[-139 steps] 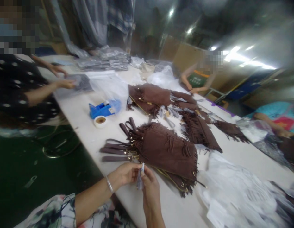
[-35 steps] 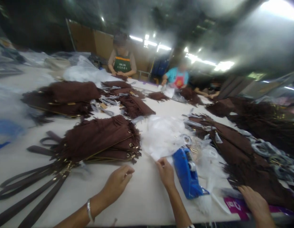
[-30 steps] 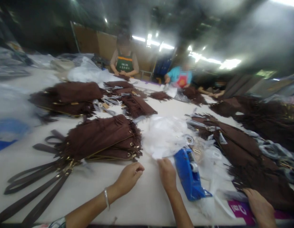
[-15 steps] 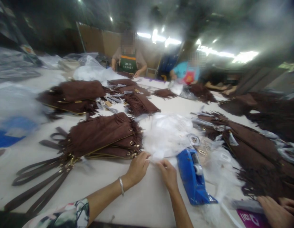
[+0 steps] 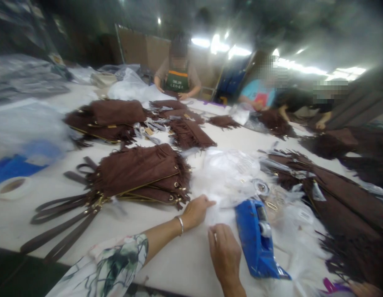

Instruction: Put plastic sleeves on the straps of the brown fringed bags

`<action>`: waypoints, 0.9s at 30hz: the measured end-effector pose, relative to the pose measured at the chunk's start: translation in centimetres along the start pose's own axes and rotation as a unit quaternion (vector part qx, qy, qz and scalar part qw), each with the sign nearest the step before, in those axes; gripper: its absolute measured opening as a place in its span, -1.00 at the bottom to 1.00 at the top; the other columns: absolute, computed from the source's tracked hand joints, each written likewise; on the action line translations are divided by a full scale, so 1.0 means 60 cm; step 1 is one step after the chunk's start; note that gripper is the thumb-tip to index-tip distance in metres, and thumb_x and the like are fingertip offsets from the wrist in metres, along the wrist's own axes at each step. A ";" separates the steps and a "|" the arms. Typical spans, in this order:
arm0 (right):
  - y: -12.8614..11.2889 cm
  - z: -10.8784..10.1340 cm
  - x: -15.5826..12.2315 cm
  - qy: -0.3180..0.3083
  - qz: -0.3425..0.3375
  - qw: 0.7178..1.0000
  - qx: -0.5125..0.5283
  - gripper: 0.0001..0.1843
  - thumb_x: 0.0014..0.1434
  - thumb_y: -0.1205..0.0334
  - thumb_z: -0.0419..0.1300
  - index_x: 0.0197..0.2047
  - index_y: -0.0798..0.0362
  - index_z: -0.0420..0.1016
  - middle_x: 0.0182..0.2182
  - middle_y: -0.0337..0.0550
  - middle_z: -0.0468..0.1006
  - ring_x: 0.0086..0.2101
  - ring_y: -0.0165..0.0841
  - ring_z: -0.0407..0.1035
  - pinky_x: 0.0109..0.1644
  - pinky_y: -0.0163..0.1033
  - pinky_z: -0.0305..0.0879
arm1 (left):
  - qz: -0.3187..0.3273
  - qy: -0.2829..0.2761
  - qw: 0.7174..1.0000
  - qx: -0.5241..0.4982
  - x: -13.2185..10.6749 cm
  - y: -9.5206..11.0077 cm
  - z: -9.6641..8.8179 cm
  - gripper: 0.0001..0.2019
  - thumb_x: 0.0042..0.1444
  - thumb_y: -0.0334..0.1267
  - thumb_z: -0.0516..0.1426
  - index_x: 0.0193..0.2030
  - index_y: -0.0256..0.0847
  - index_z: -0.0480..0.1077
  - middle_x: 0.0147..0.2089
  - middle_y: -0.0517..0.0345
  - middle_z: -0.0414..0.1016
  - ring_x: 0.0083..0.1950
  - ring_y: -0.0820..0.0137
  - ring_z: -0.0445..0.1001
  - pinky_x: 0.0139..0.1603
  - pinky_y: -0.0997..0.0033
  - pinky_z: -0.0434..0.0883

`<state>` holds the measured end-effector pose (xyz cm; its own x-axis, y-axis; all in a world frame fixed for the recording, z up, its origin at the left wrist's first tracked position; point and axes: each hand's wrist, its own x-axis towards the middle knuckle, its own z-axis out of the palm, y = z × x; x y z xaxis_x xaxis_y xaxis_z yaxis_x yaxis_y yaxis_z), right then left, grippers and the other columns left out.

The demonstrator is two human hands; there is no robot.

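My left hand (image 5: 196, 212), with a silver bracelet at the wrist, reaches to the near edge of a heap of thin clear plastic bags (image 5: 228, 171). Its index finger stretches forward and its fingertips seem to pinch the plastic. Closer to me, my right hand (image 5: 224, 249) is closed, with the fingers curled down; anything inside them is hidden. A blue tape dispenser (image 5: 254, 239) stands just right of that hand. To the left lies a stack of brown fringed bags (image 5: 138, 171) with dark wrist straps (image 5: 61, 210) and gold hardware.
More brown fringed bags (image 5: 113, 117) lie farther back, and a large pile (image 5: 342, 194) is at right. A tape roll (image 5: 12, 187) rests at far left beside plastic sheeting (image 5: 27, 123). Across the table work several people, one in a green apron (image 5: 178, 81). Another person's hand (image 5: 364, 288) shows bottom right.
My right hand has drawn back toward me, and its fingers have curled in. My left hand has shifted slightly right over the plastic. The whole view has turned a little left.
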<state>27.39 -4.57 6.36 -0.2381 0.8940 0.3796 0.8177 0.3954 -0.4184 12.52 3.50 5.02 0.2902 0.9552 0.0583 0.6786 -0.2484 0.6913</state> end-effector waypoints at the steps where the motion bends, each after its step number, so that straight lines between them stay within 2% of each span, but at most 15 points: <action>1: -0.010 0.000 -0.008 -0.024 -0.025 0.999 -0.001 -0.78 0.30 0.22 0.02 -0.38 0.01 0.36 -0.43 -0.16 0.41 -0.35 -0.29 0.29 -0.23 -0.22 0.13 | -0.020 -0.001 1.000 -0.016 0.004 -0.001 0.001 -0.69 0.32 -0.14 -0.09 0.07 -0.08 0.35 -0.13 0.11 0.41 -0.14 0.31 0.40 -0.16 0.39 0.30; 3: -0.026 0.000 -0.024 -0.095 -0.050 0.994 0.028 -0.79 0.28 0.26 0.03 -0.41 0.00 0.33 -0.45 -0.20 0.39 -0.39 -0.31 0.27 -0.30 -0.25 0.11 | -0.047 0.001 0.998 -0.040 0.010 -0.001 0.005 -0.63 0.31 0.00 -0.10 -0.03 -0.15 0.38 -0.21 0.11 0.42 -0.16 0.29 0.40 -0.16 0.38 0.29; 5: -0.040 -0.008 -0.035 -0.183 -0.038 0.978 0.097 -0.82 0.26 0.27 0.05 -0.40 0.00 0.31 -0.46 -0.23 0.39 -0.41 -0.35 0.27 -0.33 -0.29 0.10 | -0.040 0.003 0.998 -0.048 0.014 -0.001 0.008 -0.64 0.29 0.01 -0.08 -0.08 -0.16 0.39 -0.20 0.10 0.43 -0.14 0.27 0.40 -0.12 0.36 0.28; 7: -0.054 -0.031 -0.038 -0.251 0.019 0.949 0.190 -0.83 0.25 0.23 0.08 -0.39 0.01 0.32 -0.47 -0.27 0.38 -0.42 -0.38 0.27 -0.34 -0.32 0.12 | -0.025 0.003 0.998 -0.053 0.014 -0.002 0.009 -0.68 0.28 -0.03 -0.04 -0.09 -0.15 0.41 -0.16 0.08 0.44 -0.13 0.25 0.40 -0.09 0.34 0.29; 10: -0.073 -0.083 -0.026 -0.299 0.124 0.884 0.338 -0.82 0.23 0.11 0.13 -0.36 0.01 0.40 -0.48 -0.27 0.37 -0.42 -0.38 0.25 -0.33 -0.33 0.15 | -0.018 0.005 0.998 -0.062 0.003 -0.004 -0.005 -0.73 0.26 -0.17 -0.01 0.00 -0.13 0.41 -0.04 0.05 0.43 -0.11 0.25 0.41 -0.07 0.31 0.32; 12: -0.080 -0.114 -0.015 -0.326 0.156 0.824 0.437 -0.79 0.18 0.06 0.19 -0.37 0.01 0.46 -0.49 -0.24 0.37 -0.43 -0.37 0.24 -0.34 -0.30 0.15 | -0.010 0.036 0.996 -0.086 -0.016 -0.001 -0.034 -0.68 0.21 -0.34 -0.01 0.07 -0.12 0.40 0.10 0.00 0.37 -0.02 0.25 0.41 0.00 0.28 0.33; 14: -0.083 -0.128 -0.003 -0.329 0.164 0.768 0.525 -0.75 0.13 0.01 0.24 -0.43 0.01 0.49 -0.50 -0.22 0.36 -0.47 -0.37 0.22 -0.40 -0.29 0.12 | 0.006 0.087 0.986 -0.144 -0.048 0.009 -0.083 -0.62 0.16 -0.43 -0.02 0.09 -0.15 0.41 0.18 -0.03 0.31 0.12 0.25 0.35 0.14 0.24 0.28; 15: -0.085 -0.128 0.003 -0.315 0.167 0.751 0.555 -0.73 0.11 0.00 0.26 -0.46 0.01 0.49 -0.51 -0.22 0.35 -0.49 -0.38 0.21 -0.43 -0.30 0.09 | 0.016 0.106 0.977 -0.186 -0.069 0.017 -0.112 -0.63 0.17 -0.42 -0.02 0.08 -0.17 0.42 0.18 -0.04 0.33 0.18 0.25 0.31 0.21 0.23 0.23; 16: -0.087 -0.124 0.010 -0.295 0.172 0.745 0.573 -0.71 0.11 -0.01 0.26 -0.48 0.01 0.47 -0.52 -0.23 0.33 -0.50 -0.39 0.19 -0.45 -0.30 0.07 | 0.025 0.109 0.966 -0.233 -0.092 0.025 -0.143 -0.66 0.21 -0.38 -0.02 0.06 -0.17 0.44 0.18 -0.03 0.35 0.21 0.26 0.28 0.26 0.22 0.18; 17: -0.090 -0.117 0.017 -0.273 0.179 0.747 0.579 -0.71 0.11 -0.01 0.26 -0.49 0.01 0.46 -0.52 -0.24 0.31 -0.51 -0.41 0.17 -0.46 -0.31 0.04 | 0.033 0.088 0.956 -0.278 -0.118 0.032 -0.173 -0.67 0.25 -0.30 -0.03 0.07 -0.17 0.44 0.18 -0.03 0.37 0.23 0.26 0.28 0.29 0.22 0.14; 19: -0.102 -0.097 0.037 -0.249 0.186 0.765 0.564 -0.71 0.13 0.01 0.25 -0.49 0.02 0.43 -0.54 -0.27 0.28 -0.51 -0.43 0.14 -0.46 -0.32 0.03 | 0.010 0.001 0.929 -0.369 -0.172 0.040 -0.223 -0.62 0.30 -0.10 -0.05 0.05 -0.20 0.46 0.10 -0.05 0.46 0.16 0.22 0.35 0.25 0.19 0.19; 20: -0.112 -0.086 0.048 -0.249 0.183 0.777 0.549 -0.71 0.14 0.02 0.25 -0.49 0.02 0.43 -0.55 -0.28 0.27 -0.51 -0.43 0.13 -0.44 -0.33 0.04 | -0.016 -0.054 0.907 -0.418 -0.199 0.039 -0.241 -0.57 0.29 0.00 -0.05 0.02 -0.23 0.47 0.02 -0.07 0.51 0.09 0.21 0.41 0.18 0.18 0.26; 22: -0.135 -0.065 0.069 -0.265 0.171 0.801 0.509 -0.70 0.14 0.00 0.24 -0.46 0.03 0.43 -0.58 -0.31 0.25 -0.52 -0.44 0.11 -0.44 -0.33 0.03 | -0.085 -0.135 0.850 -0.503 -0.248 0.022 -0.258 -0.56 0.17 0.08 0.10 -0.08 -0.26 0.49 -0.15 -0.04 0.57 -0.10 0.22 0.49 0.03 0.20 0.35; 24: -0.160 -0.044 0.084 -0.288 0.160 0.821 0.467 -0.67 0.14 -0.04 0.24 -0.44 0.05 0.43 -0.60 -0.33 0.25 -0.53 -0.46 0.10 -0.45 -0.34 0.02 | -0.153 -0.143 0.807 -0.553 -0.289 -0.008 -0.259 -0.62 -0.04 0.00 0.30 -0.22 -0.27 0.49 -0.29 0.05 0.56 -0.28 0.30 0.49 -0.13 0.28 0.39; 27: -0.197 -0.006 0.092 -0.303 0.156 0.826 0.449 -0.61 0.14 -0.10 0.22 -0.47 0.06 0.40 -0.63 -0.34 0.25 -0.55 -0.47 0.10 -0.46 -0.34 0.01 | -0.219 -0.070 0.795 -0.562 -0.335 -0.057 -0.259 -0.66 -0.23 -0.17 0.40 -0.38 -0.30 0.43 -0.42 0.15 0.52 -0.40 0.41 0.43 -0.27 0.41 0.35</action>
<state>16.61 -4.39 13.67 -0.5306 0.8154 -0.2315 0.2357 -0.1204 -0.9643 -6.11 -12.36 12.68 0.3173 0.8642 -0.3904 -0.2727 0.4775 0.8353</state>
